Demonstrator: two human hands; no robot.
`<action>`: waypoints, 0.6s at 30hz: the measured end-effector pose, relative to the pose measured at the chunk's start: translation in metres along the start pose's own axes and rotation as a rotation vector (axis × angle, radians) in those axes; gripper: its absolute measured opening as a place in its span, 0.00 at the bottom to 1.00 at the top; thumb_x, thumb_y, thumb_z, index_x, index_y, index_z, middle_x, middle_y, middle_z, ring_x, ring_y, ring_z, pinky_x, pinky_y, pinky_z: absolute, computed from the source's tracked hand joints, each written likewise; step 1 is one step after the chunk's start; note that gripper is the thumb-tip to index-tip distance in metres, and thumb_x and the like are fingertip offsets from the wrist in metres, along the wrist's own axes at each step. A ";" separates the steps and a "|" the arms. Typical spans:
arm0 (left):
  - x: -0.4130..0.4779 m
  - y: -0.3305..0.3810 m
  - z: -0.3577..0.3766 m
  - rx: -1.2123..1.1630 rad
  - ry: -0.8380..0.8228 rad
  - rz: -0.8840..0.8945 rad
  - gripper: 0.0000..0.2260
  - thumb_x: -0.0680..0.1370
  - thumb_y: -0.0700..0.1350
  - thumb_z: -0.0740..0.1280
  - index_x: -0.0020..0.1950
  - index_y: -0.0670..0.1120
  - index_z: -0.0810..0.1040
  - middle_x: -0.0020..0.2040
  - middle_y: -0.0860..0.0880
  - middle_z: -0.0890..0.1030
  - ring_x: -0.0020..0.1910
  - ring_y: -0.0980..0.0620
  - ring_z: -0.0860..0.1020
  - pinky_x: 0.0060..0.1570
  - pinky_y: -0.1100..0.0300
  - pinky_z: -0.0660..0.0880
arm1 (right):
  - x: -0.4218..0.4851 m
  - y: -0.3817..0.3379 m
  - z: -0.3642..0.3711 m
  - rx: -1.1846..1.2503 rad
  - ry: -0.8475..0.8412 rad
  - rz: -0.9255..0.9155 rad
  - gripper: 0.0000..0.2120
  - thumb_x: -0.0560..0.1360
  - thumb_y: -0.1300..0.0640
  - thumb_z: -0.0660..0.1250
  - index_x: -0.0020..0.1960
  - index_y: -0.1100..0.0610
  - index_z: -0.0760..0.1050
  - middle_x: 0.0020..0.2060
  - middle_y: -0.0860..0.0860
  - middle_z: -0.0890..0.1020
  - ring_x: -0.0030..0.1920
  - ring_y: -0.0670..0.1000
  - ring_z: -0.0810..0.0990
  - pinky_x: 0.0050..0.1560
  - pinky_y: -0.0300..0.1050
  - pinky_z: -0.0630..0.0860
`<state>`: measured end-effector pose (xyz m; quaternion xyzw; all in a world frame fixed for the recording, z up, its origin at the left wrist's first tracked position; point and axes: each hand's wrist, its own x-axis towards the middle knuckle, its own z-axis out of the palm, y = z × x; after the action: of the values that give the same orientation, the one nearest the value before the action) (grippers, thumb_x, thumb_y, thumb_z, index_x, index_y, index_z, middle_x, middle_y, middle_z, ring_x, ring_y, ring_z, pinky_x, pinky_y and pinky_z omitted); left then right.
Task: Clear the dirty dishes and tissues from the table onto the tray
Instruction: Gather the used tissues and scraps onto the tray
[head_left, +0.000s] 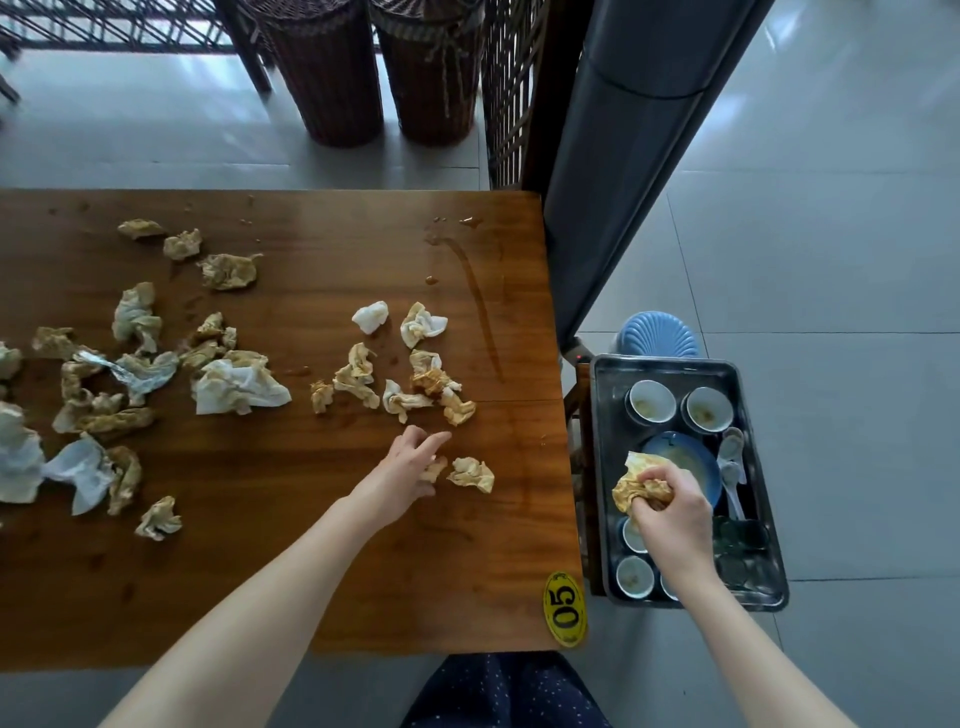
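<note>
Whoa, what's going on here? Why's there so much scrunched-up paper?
Someone is clearing a messy table. Their right grip holds a stained tissue wad over the metal tray, which already carries small bowls, a blue plate and white spoons. Their left grip, fingers spread, touches a small crumpled tissue on the wooden table. Many more dirty tissues lie scattered across it, so plenty is left to pick up.
</note>
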<state>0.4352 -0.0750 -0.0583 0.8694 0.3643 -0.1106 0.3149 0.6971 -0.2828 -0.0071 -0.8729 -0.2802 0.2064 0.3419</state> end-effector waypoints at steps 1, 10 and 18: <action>-0.001 -0.002 0.001 -0.027 0.039 0.012 0.33 0.74 0.36 0.70 0.73 0.54 0.61 0.63 0.49 0.64 0.63 0.49 0.69 0.55 0.63 0.71 | -0.001 0.000 0.000 -0.002 0.001 -0.001 0.14 0.66 0.72 0.71 0.44 0.56 0.75 0.45 0.51 0.76 0.47 0.55 0.77 0.47 0.54 0.77; 0.005 0.021 -0.007 -0.100 0.251 0.092 0.18 0.77 0.37 0.66 0.67 0.47 0.72 0.60 0.50 0.70 0.57 0.51 0.72 0.49 0.66 0.71 | -0.007 0.006 0.000 -0.036 0.023 0.009 0.14 0.66 0.71 0.71 0.44 0.54 0.75 0.45 0.51 0.76 0.46 0.55 0.77 0.43 0.50 0.77; 0.016 0.053 0.016 0.240 0.067 0.174 0.21 0.79 0.45 0.65 0.70 0.50 0.66 0.69 0.46 0.65 0.67 0.44 0.67 0.60 0.52 0.69 | -0.015 0.009 -0.007 -0.025 0.024 0.014 0.15 0.67 0.70 0.72 0.44 0.52 0.75 0.45 0.50 0.77 0.44 0.53 0.77 0.43 0.47 0.75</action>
<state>0.4842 -0.1042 -0.0531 0.9323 0.2821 -0.0965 0.2047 0.6928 -0.3010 -0.0064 -0.8815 -0.2724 0.1947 0.3329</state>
